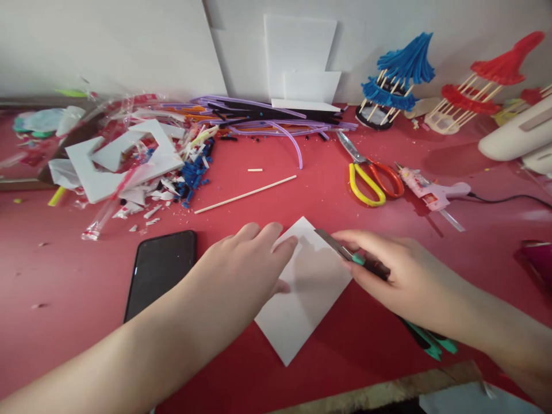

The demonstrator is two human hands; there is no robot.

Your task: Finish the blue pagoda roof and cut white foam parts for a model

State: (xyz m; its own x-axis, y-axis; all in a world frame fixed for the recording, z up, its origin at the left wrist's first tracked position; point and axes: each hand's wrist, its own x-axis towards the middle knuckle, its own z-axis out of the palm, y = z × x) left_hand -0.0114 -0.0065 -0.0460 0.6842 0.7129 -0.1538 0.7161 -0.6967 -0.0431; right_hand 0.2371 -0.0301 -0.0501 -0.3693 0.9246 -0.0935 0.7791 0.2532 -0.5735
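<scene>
A square white foam sheet (310, 293) lies on the red table with one corner towards me. My left hand (252, 264) is over its left corner, holding it with bent fingers; the thumb and index finger are apart on its face. The far fingertips are partly hidden. My right hand (383, 264) is closed around a utility knife (338, 246) with a green slider. Its blade end points left over the sheet's upper right edge; I cannot tell whether it touches.
Beyond the sheet lie a wooden stick (245, 194), scissors (366, 172) and a pink glue gun (431, 190). A phone (164, 267) rests left, below foam scraps (159, 149). Pipe cleaners (263, 112) and blue (394, 80) and red (478, 86) stick models stand behind.
</scene>
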